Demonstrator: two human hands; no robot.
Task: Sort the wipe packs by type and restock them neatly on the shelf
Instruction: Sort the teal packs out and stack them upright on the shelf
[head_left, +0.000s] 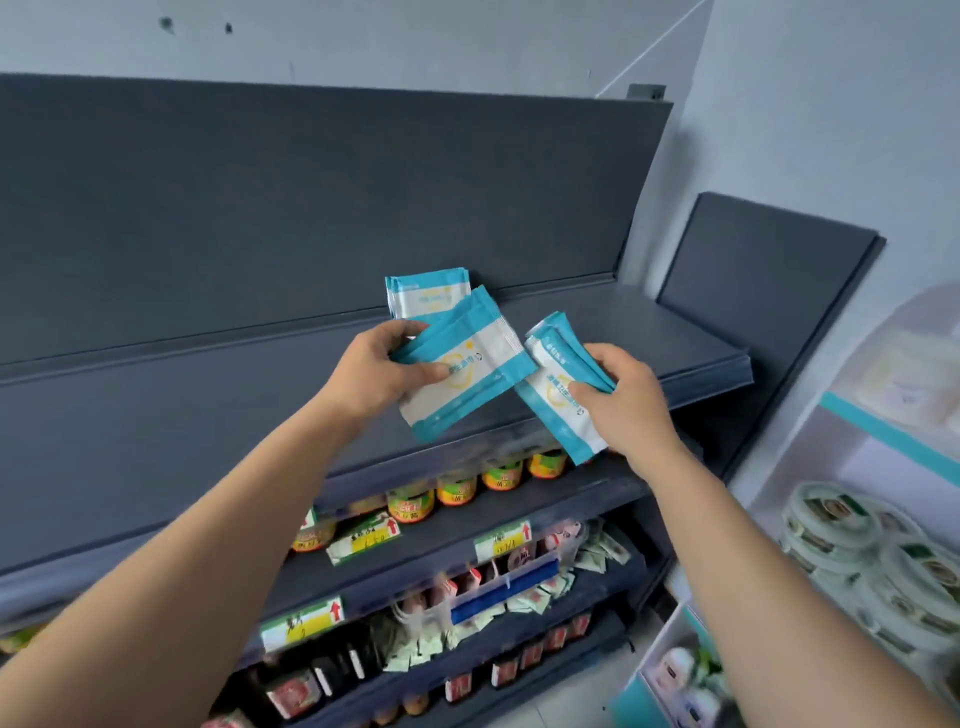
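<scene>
left arm: reaches up from 7 o'clock, bare forearm, wrist nearly straight.
left hand (376, 371): you grip the left pack (467, 358) at its 9 o'clock end, thumb flat across the front, fingers curled behind it.
left pack: teal and white, tilted, long edges running 7 to 1 o'clock, held in the air in front of the top shelf (649, 338). The layered edge hints at more than one pack; I cannot tell the count.
right arm: comes in from 5 o'clock, wrist bent slightly inward.
right hand (626, 402): you clasp the right stack (556, 395), thumb on the face, fingers wrapped round the 3 o'clock side.
right stack: several packs of the same teal-white type, pressed together, leaning 11 to 5 o'clock. Its top corner sits just beside the left pack's 3 o'clock corner; whether they touch is unclear.
shelved packs (428, 293): a few of the same type stand upright on the top shelf, at 12 o'clock of the left pack, backs against the back panel (311, 208).
shelf below: a row of jars (457, 488) with orange and green labels, and price tags (363, 538) on the shelf lip.
lower shelves: loose pale sachets (530, 597) and dark bottles (332, 670).
side unit, 4 o'clock: stacked round tubs (831, 525), blurred.
</scene>
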